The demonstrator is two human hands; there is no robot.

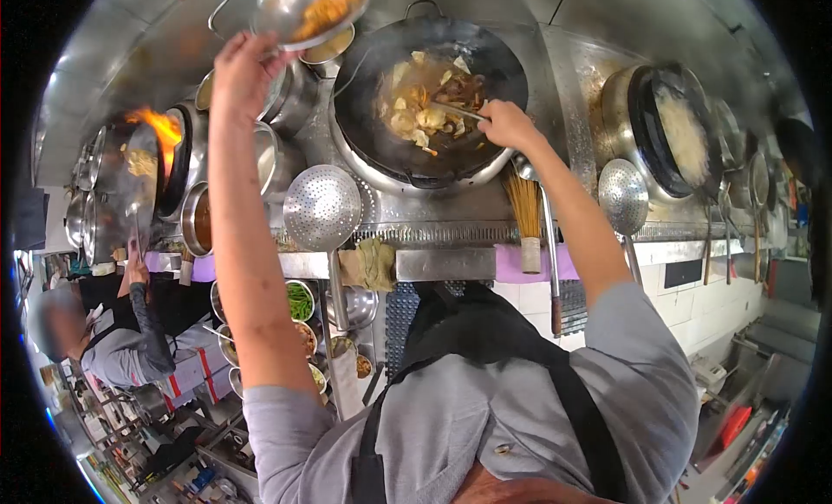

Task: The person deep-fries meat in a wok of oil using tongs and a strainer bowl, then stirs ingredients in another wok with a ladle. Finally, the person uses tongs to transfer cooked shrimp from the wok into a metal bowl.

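Note:
My left hand (247, 71) is raised at the upper left, its fingers closed at the rim of a tilted metal bowl (276, 12) that holds orange-brown food (329, 12). The fingertips blur slightly against the rim. In my right hand (511, 123) is the handle of a metal utensil (457, 110), whose far end reaches into the food in the large black wok (364, 84). Pale pieces and brown bits (431, 118) lie in the wok, with light steam above them.
A perforated skimmer (321, 207) rests left of the wok, a bamboo brush (523, 205) and a long-handled ladle (551, 244) to its right. Another wok (680, 127) stands at the right. A co-worker (130, 331) works at the far left beside a flame (162, 131).

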